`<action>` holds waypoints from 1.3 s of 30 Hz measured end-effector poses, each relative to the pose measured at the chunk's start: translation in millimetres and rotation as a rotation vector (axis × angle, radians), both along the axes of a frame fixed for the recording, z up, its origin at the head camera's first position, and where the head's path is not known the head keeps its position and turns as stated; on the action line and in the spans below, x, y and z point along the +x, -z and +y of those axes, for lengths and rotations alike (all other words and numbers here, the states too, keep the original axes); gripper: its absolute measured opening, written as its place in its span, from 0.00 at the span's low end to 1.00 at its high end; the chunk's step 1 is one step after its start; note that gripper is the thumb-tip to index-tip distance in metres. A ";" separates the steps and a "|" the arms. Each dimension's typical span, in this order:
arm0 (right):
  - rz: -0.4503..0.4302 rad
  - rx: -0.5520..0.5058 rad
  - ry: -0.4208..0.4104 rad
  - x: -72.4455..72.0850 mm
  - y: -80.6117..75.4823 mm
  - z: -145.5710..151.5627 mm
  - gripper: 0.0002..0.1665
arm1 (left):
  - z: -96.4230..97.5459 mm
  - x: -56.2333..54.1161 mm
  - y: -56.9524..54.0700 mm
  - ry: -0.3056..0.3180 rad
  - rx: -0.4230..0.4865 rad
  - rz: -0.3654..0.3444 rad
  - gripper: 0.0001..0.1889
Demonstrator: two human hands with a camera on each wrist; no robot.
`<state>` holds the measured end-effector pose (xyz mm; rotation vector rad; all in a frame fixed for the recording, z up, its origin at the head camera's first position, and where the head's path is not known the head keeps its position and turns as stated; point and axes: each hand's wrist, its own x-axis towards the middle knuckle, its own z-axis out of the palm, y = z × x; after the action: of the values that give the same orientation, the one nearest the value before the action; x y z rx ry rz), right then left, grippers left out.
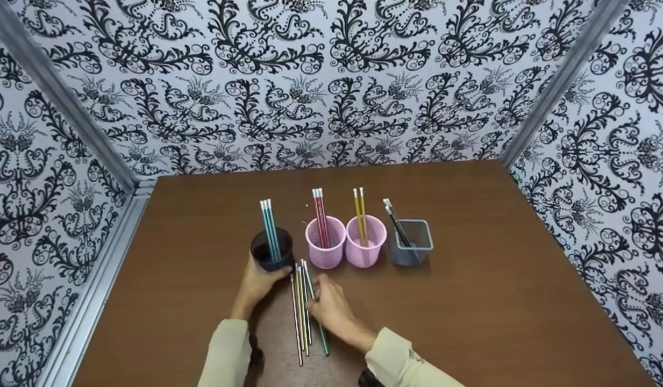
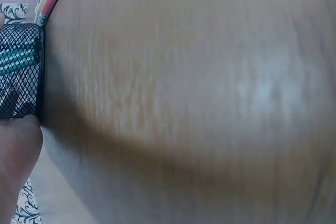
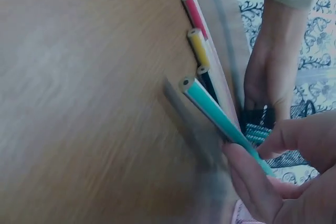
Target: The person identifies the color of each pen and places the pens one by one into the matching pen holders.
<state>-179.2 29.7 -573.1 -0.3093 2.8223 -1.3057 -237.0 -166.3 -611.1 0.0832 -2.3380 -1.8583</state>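
Observation:
My left hand [image 1: 258,284] grips a black mesh pencil cup [image 1: 286,245] from the near left side, thumb across its front. Teal pencils [image 1: 269,223] with white ends stand in this cup. Between its thumb and fingers, my right hand [image 1: 334,307] pinches another teal pencil [image 3: 212,107]. That pencil's flat end tilts up off the table in the right wrist view. Just left of it lies a loose bunch of pencils, among them a red pencil [image 3: 195,13], a yellow pencil [image 3: 199,48] and a black pencil [image 3: 208,83].
To the right of the black cup stand a pink cup [image 1: 326,259] with red pencils, a second pink cup [image 1: 363,257] with yellow pencils, and a grey square holder [image 1: 410,258] with black pencils. Patterned walls [image 1: 320,107] enclose the brown table [image 1: 498,301] at back and sides.

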 end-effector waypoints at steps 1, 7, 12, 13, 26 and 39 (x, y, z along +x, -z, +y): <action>0.016 -0.024 -0.010 0.7 -3.1 -0.5 0.23 | 0.2 0.1 -0.2 0.003 0.013 0.004 0.51; 0.118 -0.116 -0.042 -3.2 -27.1 -6.3 0.21 | 2.0 -2.8 1.3 0.042 0.116 0.046 0.51; 0.133 -0.202 -0.072 -13.7 -48.0 -11.4 0.21 | 2.4 -4.0 1.5 0.032 0.074 0.045 0.50; 0.127 -0.219 -0.079 -16.7 -52.0 -12.2 0.21 | 2.3 -4.1 1.5 0.030 0.067 0.046 0.50; 0.111 -0.346 -0.094 -64.9 -95.5 -32.2 0.22 | 0.6 -5.6 8.3 0.074 0.124 0.076 0.52; 0.259 -0.326 -0.050 -100.5 -96.9 -66.1 0.22 | 0.6 -5.8 6.7 0.047 0.059 0.072 0.52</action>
<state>-279.7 -36.4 -476.2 -0.5904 2.7617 -1.8381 -242.7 -165.7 -617.8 -0.0316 -2.2572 -1.9186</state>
